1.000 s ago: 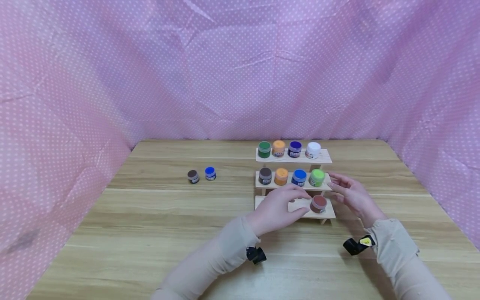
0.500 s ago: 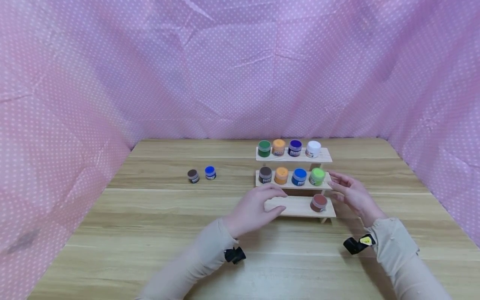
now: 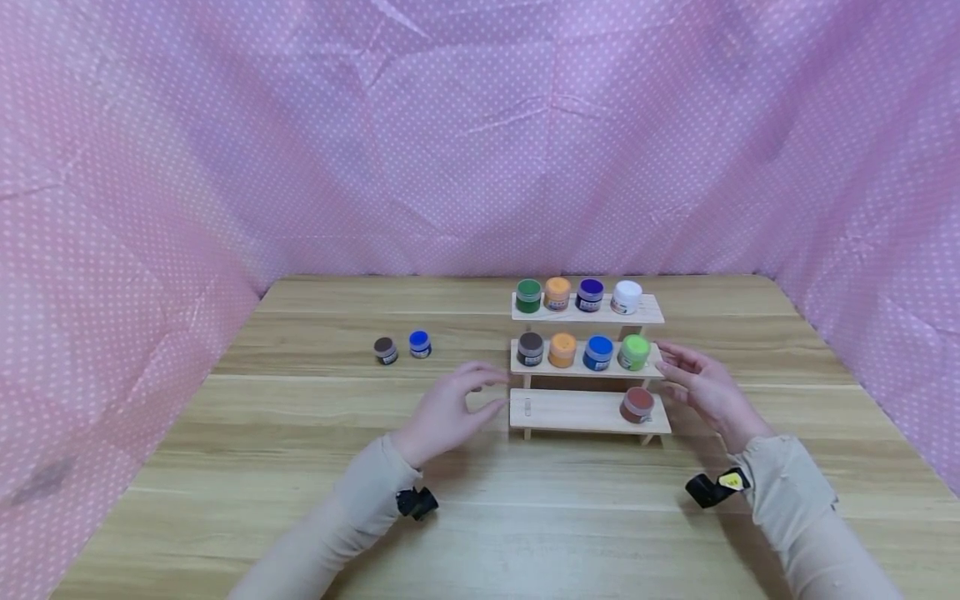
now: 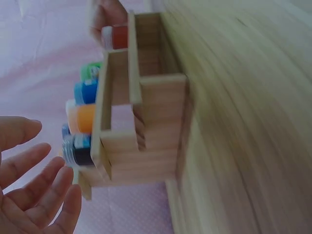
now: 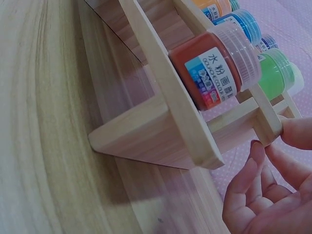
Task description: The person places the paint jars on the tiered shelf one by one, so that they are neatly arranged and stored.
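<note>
A three-tier wooden display rack (image 3: 577, 412) stands on the table. My right hand (image 3: 705, 387) pinches the right end of its middle shelf between thumb and forefinger, plain in the right wrist view. A red-brown paint jar (image 5: 207, 70) sits at the right end of the lowest shelf. On the middle shelf are dark brown (image 3: 530, 349), orange (image 3: 562, 351), blue (image 3: 598, 353) and light green (image 3: 634, 352) paint jars. My left hand (image 3: 448, 412) is empty, fingers relaxed and spread, just left of the lowest shelf.
On the top shelf stand green (image 3: 528, 296), light orange (image 3: 557, 294), dark purple-blue (image 3: 589, 295) and white (image 3: 626, 297) jars. A small dark brown jar (image 3: 386, 351) and a blue jar (image 3: 420, 344) stand on the table (image 3: 285, 417) left of the rack. Pink dotted cloth (image 3: 480, 150) hangs behind.
My left hand has moved left, away from the red-brown jar and off the front of the lowest shelf. The right hand stays at the rack's middle shelf.
</note>
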`<state>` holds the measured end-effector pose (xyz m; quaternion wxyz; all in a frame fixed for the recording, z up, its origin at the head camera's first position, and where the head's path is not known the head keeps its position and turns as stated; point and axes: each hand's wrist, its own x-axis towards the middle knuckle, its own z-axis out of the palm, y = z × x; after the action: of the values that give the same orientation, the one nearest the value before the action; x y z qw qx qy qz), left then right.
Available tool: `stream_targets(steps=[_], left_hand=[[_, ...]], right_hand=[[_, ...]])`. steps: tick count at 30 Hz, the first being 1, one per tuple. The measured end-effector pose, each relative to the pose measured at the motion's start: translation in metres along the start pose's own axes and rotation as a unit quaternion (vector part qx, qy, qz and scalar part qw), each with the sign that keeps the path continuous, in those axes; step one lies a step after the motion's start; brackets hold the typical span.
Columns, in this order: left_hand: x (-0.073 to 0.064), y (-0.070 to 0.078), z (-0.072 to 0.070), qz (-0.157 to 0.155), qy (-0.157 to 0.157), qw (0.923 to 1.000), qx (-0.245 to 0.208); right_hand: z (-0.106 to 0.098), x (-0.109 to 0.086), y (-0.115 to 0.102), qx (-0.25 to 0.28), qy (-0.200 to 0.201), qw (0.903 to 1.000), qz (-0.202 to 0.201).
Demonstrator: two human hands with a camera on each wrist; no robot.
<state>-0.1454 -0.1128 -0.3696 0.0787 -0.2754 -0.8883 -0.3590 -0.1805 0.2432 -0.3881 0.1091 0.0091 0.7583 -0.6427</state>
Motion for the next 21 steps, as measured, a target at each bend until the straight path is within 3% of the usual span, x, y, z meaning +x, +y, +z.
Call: stream_targets(steps=[11,17,21], left_hand=[[-0.002,-0.031,-0.018,-0.028,-0.007,0.998,0.057],[0.003,-0.051,-0.029,-0.024,0.019,0.996,0.085],[0.006,-0.065,-0.036,-0.024,0.053,0.9921,0.111]], right_hand=[[0.0,-0.001,0.0,-0.024,0.003,0.9996,0.012],[0.0,-0.001,-0.001,-0.021,0.003,0.9997,0.012],[0.0,-0.001,-0.002,-0.029,0.007,0.9994,0.016]])
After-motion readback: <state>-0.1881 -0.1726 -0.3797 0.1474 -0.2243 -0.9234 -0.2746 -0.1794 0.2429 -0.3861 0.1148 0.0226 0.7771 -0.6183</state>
